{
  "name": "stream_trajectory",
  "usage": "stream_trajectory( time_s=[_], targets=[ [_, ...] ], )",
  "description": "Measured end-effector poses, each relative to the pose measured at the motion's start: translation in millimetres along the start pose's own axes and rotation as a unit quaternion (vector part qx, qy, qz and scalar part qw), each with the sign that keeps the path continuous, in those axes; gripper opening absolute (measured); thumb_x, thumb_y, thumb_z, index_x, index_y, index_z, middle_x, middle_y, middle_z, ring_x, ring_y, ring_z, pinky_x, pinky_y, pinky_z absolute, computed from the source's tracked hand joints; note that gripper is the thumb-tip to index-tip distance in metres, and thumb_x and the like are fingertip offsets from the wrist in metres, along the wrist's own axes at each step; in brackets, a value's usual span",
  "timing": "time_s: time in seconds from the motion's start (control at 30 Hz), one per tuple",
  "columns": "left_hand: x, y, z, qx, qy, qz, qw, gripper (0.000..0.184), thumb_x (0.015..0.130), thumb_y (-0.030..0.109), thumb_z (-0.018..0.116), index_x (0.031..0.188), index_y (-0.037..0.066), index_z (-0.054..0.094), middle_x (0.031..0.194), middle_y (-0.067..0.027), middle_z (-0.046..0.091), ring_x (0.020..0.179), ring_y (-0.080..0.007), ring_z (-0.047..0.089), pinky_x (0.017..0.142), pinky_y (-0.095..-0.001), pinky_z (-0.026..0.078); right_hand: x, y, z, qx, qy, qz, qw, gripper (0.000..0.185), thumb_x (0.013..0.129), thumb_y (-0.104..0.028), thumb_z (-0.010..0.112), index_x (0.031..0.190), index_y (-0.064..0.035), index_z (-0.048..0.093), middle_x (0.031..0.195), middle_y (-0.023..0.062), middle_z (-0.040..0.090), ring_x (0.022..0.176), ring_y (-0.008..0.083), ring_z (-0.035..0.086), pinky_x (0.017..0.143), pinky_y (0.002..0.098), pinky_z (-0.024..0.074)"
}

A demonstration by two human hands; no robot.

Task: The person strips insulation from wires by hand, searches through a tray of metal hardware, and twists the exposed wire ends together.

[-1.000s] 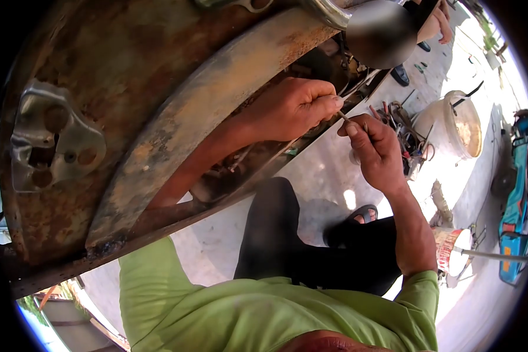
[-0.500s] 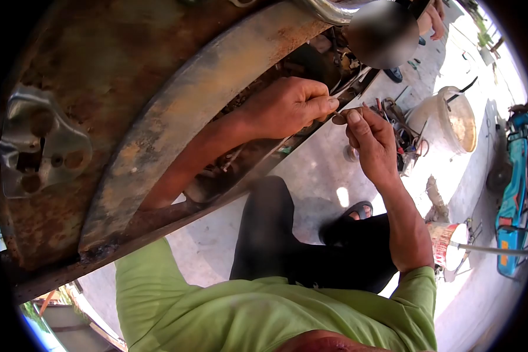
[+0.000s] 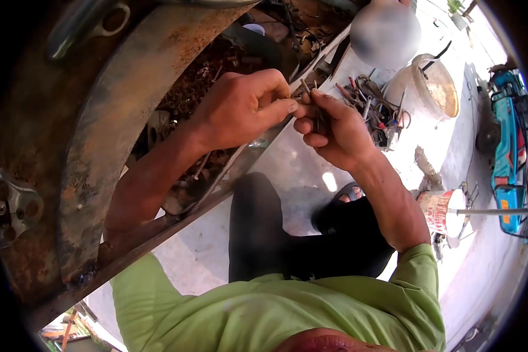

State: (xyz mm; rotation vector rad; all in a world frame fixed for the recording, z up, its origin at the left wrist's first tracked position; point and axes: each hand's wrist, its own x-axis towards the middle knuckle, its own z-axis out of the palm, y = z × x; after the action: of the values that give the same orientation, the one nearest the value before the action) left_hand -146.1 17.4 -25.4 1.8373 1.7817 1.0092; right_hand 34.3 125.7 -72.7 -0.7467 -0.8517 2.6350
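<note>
While the right hand point(image 3: 341, 130) pinches a skinny rod point(image 3: 305, 87) pointing forward, left hand point(image 3: 240, 110) sits pinched just left, contents unclear.

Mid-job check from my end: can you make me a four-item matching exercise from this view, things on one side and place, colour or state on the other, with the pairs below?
Things:
1. Right hand
2. Shirt
3. Pale bucket
4. Large machine

Place, colour or state:
A. Blue, near the picture's right edge
B. Light green, along the bottom of the picture
C. Holding thin metal pieces
D. Next to a pile of hand tools

Right pairs: 1-C, 2-B, 3-D, 4-A
</note>
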Motion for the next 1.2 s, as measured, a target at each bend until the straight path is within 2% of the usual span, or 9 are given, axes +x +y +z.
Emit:
stream_trajectory(
  time_s=[0.1, 0.2, 0.37, 0.5, 0.6, 0.67, 0.83, 0.97, 1.2],
  targets=[
    [-1, -1, 0, 0.023, -0.019, -0.002, 1.000, 0.013, 0.089, 0.012, 0.075, 0.095, 0.004, 0.066, 0.057, 0.0015, 0.055, 0.054, -0.0020, 0.046, 0.048, -0.0249, 0.036, -3, 1, 6, 0.032, 0.024, 0.026, 0.999, 0.023, 0.106, -0.025, 0.044, 0.107, -0.0055, 0.057, 0.097, 0.0079, 0.068, 0.077, 0.0144, 0.061, 0.050, 0.0217, 0.0385],
    [-1, 0, 2, 0.019, -0.026, 0.013, 0.999, 0.016, 0.087, 0.013, 0.077, 0.097, 0.005, 0.067, 0.056, 0.0018, 0.053, 0.053, -0.0023, 0.045, 0.047, -0.0251, 0.036, 1, 4, -6, 0.063, -0.070, 0.034, 0.995, 0.025, 0.106, -0.025, 0.044, 0.106, -0.0045, 0.058, 0.095, 0.0067, 0.066, 0.084, 0.0182, 0.065, 0.060, 0.0261, 0.0411],
    [-1, 4, -1, 0.027, -0.045, -0.024, 0.998, 0.017, 0.087, 0.013, 0.077, 0.099, 0.005, 0.068, 0.057, 0.0015, 0.055, 0.054, -0.0023, 0.045, 0.048, -0.0247, 0.037, 2, 8, 3, 0.063, -0.007, 0.030, 0.998, 0.024, 0.106, -0.024, 0.045, 0.110, -0.0046, 0.058, 0.093, 0.0062, 0.066, 0.076, 0.0136, 0.060, 0.050, 0.0217, 0.0380],
    [6, -17, -13, 0.043, 0.075, -0.004, 0.996, 0.019, 0.087, 0.022, 0.077, 0.090, 0.006, 0.068, 0.054, -0.0001, 0.054, 0.047, -0.0059, 0.045, 0.045, -0.0278, 0.036, 5, 9, -8, 0.045, -0.040, 0.006, 0.998, 0.021, 0.105, -0.024, 0.046, 0.104, -0.0063, 0.057, 0.089, 0.0030, 0.060, 0.070, 0.0111, 0.049, 0.050, 0.0215, 0.0339],
    [15, -61, -34, -0.028, 0.115, 0.023, 0.993, 0.020, 0.094, 0.024, 0.073, 0.101, 0.005, 0.069, 0.081, -0.0004, 0.068, 0.074, -0.0034, 0.060, 0.065, -0.0253, 0.048, 0, 7, -1, 0.032, -0.039, 0.007, 0.999, 0.018, 0.104, -0.024, 0.049, 0.102, -0.0081, 0.056, 0.083, 0.0003, 0.053, 0.065, 0.0087, 0.040, 0.049, 0.0211, 0.0284],
    [21, -82, -36, -0.118, 0.163, 0.056, 0.978, 0.024, 0.095, 0.030, 0.071, 0.100, 0.006, 0.069, 0.082, 0.0006, 0.068, 0.076, -0.0050, 0.061, 0.068, -0.0274, 0.049, 1, 8, -4, 0.050, -0.053, 0.014, 0.997, 0.017, 0.104, -0.024, 0.050, 0.102, -0.0085, 0.055, 0.082, 0.0000, 0.052, 0.064, 0.0083, 0.039, 0.049, 0.0206, 0.0284],
    [14, -53, -60, 0.043, 0.062, -0.161, 0.984, 0.027, 0.094, 0.033, 0.071, 0.099, 0.007, 0.070, 0.082, 0.0016, 0.068, 0.077, -0.0083, 0.062, 0.072, -0.0307, 0.051, 0, 8, -2, 0.087, -0.045, 0.037, 0.994, 0.016, 0.103, -0.022, 0.052, 0.102, -0.0072, 0.055, 0.085, 0.0014, 0.054, 0.065, 0.0088, 0.042, 0.048, 0.0201, 0.0304],
    [11, -89, -71, 0.044, -0.019, -0.096, 0.994, 0.019, 0.092, 0.023, 0.072, 0.099, 0.006, 0.071, 0.082, 0.0014, 0.067, 0.077, -0.0088, 0.062, 0.072, -0.0299, 0.051, 1, 6, -8, 0.095, -0.062, 0.032, 0.993, 0.016, 0.103, -0.022, 0.052, 0.103, -0.0067, 0.055, 0.084, 0.0020, 0.055, 0.065, 0.0091, 0.043, 0.048, 0.0203, 0.0306],
    [-3, -72, -61, 0.038, -0.041, -0.157, 0.986, 0.015, 0.091, 0.016, 0.071, 0.097, 0.002, 0.073, 0.081, -0.0018, 0.070, 0.076, -0.0100, 0.064, 0.071, -0.0296, 0.051, -3, 4, -5, 0.061, -0.055, 0.019, 0.996, 0.017, 0.103, -0.024, 0.051, 0.102, -0.0077, 0.056, 0.082, 0.0008, 0.054, 0.062, 0.0086, 0.041, 0.048, 0.0215, 0.0290]
  ],
)
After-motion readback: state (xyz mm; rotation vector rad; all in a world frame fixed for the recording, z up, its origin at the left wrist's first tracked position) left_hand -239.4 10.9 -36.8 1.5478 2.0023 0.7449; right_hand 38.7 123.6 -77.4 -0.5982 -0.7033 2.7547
